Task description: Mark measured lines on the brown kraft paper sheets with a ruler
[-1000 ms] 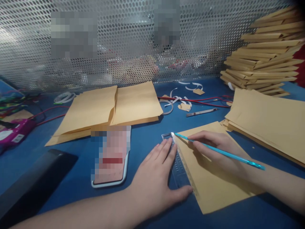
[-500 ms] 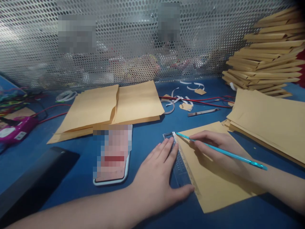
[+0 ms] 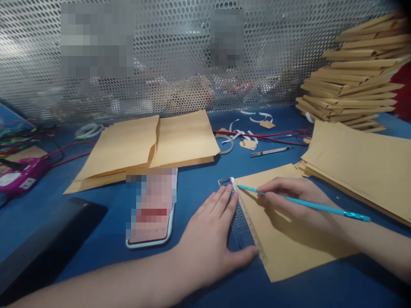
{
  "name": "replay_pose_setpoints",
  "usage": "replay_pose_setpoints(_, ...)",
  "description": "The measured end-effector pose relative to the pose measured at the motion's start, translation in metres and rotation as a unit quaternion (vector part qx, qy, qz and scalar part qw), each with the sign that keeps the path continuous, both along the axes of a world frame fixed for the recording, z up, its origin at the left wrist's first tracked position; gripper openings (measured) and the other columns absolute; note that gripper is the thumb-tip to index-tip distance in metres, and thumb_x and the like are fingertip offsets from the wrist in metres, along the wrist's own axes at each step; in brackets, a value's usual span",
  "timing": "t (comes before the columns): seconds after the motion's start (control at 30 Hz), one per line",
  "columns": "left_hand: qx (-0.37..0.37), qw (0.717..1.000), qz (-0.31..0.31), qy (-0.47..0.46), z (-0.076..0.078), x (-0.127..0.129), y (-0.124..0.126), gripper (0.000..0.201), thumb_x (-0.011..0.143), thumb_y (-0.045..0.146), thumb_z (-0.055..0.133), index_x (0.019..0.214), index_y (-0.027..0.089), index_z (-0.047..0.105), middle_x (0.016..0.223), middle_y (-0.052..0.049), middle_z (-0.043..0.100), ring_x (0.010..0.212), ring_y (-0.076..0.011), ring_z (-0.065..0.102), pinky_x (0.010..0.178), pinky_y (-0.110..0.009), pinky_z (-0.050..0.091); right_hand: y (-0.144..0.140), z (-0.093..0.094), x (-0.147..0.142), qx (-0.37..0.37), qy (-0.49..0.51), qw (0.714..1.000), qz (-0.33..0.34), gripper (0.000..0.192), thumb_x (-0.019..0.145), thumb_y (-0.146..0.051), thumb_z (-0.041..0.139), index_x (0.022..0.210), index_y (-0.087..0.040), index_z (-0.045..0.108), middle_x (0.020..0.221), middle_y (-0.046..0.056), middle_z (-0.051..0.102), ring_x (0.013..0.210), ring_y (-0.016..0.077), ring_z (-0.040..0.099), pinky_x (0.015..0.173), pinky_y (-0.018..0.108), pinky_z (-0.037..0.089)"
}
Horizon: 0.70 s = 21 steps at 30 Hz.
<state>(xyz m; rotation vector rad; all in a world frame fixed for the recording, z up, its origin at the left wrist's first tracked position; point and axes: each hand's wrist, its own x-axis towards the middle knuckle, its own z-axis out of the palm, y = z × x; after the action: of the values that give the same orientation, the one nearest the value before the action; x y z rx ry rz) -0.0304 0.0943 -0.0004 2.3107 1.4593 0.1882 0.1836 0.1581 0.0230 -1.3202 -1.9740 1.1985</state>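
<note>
My left hand (image 3: pixel 210 241) lies flat, fingers spread, pressing a clear plastic ruler (image 3: pixel 241 222) along the left edge of a brown paper sheet (image 3: pixel 289 244) on the blue table. My right hand (image 3: pixel 289 199) grips a turquoise pencil (image 3: pixel 317 206); its tip touches the paper beside the ruler's far end. The ruler's middle is partly hidden under my left fingers.
A phone (image 3: pixel 150 209) lies left of my left hand. Folded brown envelopes (image 3: pixel 147 145) lie behind it. A brown sheet stack (image 3: pixel 359 167) and a tall envelope pile (image 3: pixel 353 85) stand at right. A craft knife (image 3: pixel 269 151), paper scraps, red wires and a perforated metal screen (image 3: pixel 180 55) lie beyond.
The pencil tip has slid slightly toward me along the ruler edge, and the pencil's rear end has swung right. My left hand stays pressed on the ruler.
</note>
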Motion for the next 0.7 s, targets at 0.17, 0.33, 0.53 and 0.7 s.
replay_pose_setpoints(0.17,-0.004,1.000,-0.004,0.014,0.003,-0.001,-0.001,0.096,0.077,0.067,0.053,0.149,0.010,0.022,0.154,-0.013,0.011,0.141,-0.0314,0.013,0.113,-0.051,0.021,0.003,0.009,0.016,-0.001,-0.040,0.996,0.075,0.019,0.082,-0.036,0.059,0.085,-0.023,0.072,0.086,0.004,0.074,0.079,0.0213,0.068,0.067,0.029,0.053)
replay_pose_setpoints(0.33,-0.003,1.000,-0.002,0.027,0.005,0.000,0.000,0.097,0.077,0.069,0.052,0.148,0.008,0.024,0.153,-0.014,0.012,0.141,-0.0318,0.014,0.113,-0.050,0.020,0.001,0.024,0.031,-0.044,-0.075,0.983,0.161,0.015,0.081,-0.031,0.060,0.079,-0.025,0.074,0.074,0.002,0.072,0.068,0.0191,0.066,0.059,0.027,0.051)
replay_pose_setpoints(0.53,0.017,1.000,-0.002,0.019,0.004,0.001,0.000,0.096,0.078,0.070,0.050,0.147,0.007,0.027,0.153,-0.015,0.015,0.140,-0.0325,0.015,0.113,-0.051,0.021,-0.004,0.022,0.031,-0.133,0.073,0.985,0.080,0.014,0.080,-0.030,0.063,0.084,-0.023,0.075,0.075,0.003,0.073,0.068,0.0175,0.067,0.064,0.028,0.053)
replay_pose_setpoints(0.7,0.010,1.000,-0.012,0.026,0.007,0.000,-0.008,0.097,0.077,0.070,0.051,0.147,0.007,0.026,0.153,-0.015,0.013,0.140,-0.0337,0.014,0.114,-0.051,0.016,-0.009,0.005,0.020,-0.172,0.217,0.959,-0.057,0.021,0.076,-0.039,0.069,0.088,-0.022,0.072,0.086,0.007,0.074,0.080,0.0209,0.067,0.074,0.034,0.053)
